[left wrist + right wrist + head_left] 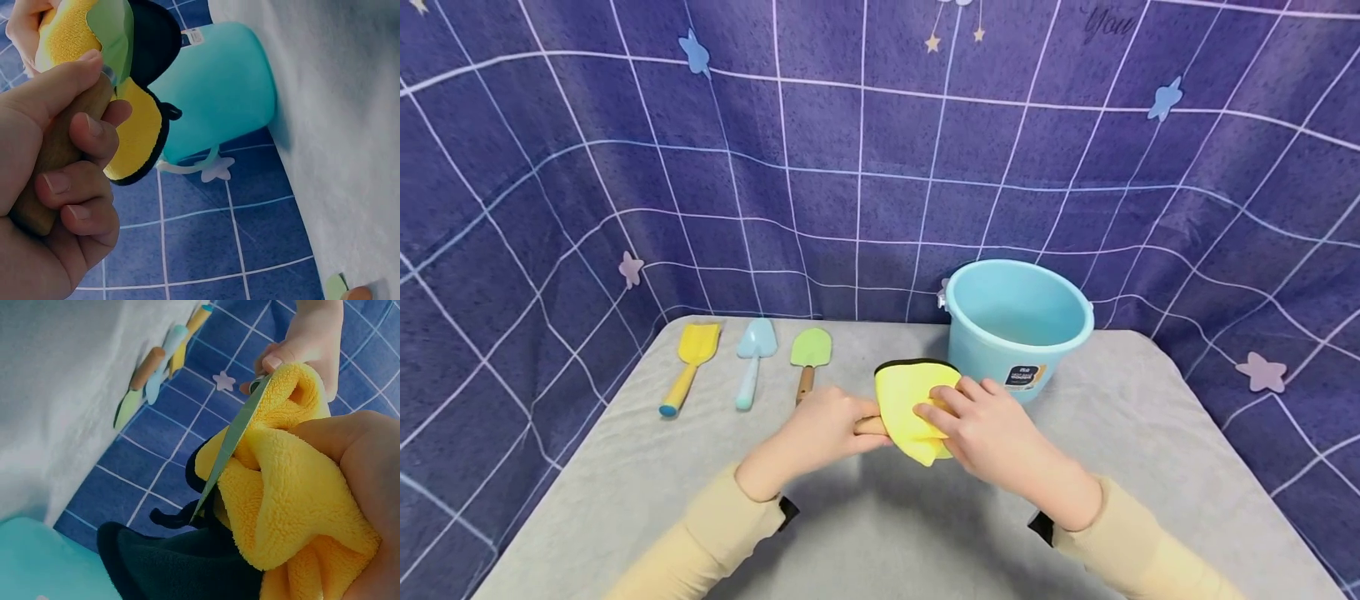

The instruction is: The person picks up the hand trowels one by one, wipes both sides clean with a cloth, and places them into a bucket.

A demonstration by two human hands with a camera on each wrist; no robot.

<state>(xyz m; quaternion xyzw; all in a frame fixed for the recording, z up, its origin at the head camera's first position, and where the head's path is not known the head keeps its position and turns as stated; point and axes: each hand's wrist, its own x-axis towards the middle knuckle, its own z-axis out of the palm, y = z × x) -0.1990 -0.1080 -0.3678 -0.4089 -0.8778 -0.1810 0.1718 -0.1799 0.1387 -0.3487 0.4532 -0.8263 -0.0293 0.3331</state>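
Observation:
My left hand [827, 427] grips a small garden trowel by its wooden handle [62, 150], fingers curled round it and thumb near the collar. The trowel's green blade [232, 439] shows edge-on in the right wrist view, against a yellow cloth [908, 402] with black trim and a dark reverse side. In my right hand [996, 432] the cloth is bunched, folded about the blade. From the head view the cloth hides most of the blade. Both hands are above the table, in front of the light blue bucket [973, 358].
On the grey-covered table [647, 508], at the back left, lie a yellow shovel [688, 367], a light blue shovel [754, 354] and a green shovel with a brown handle [811, 348]. A dark blue gridded curtain [820, 208] hangs behind and along the sides.

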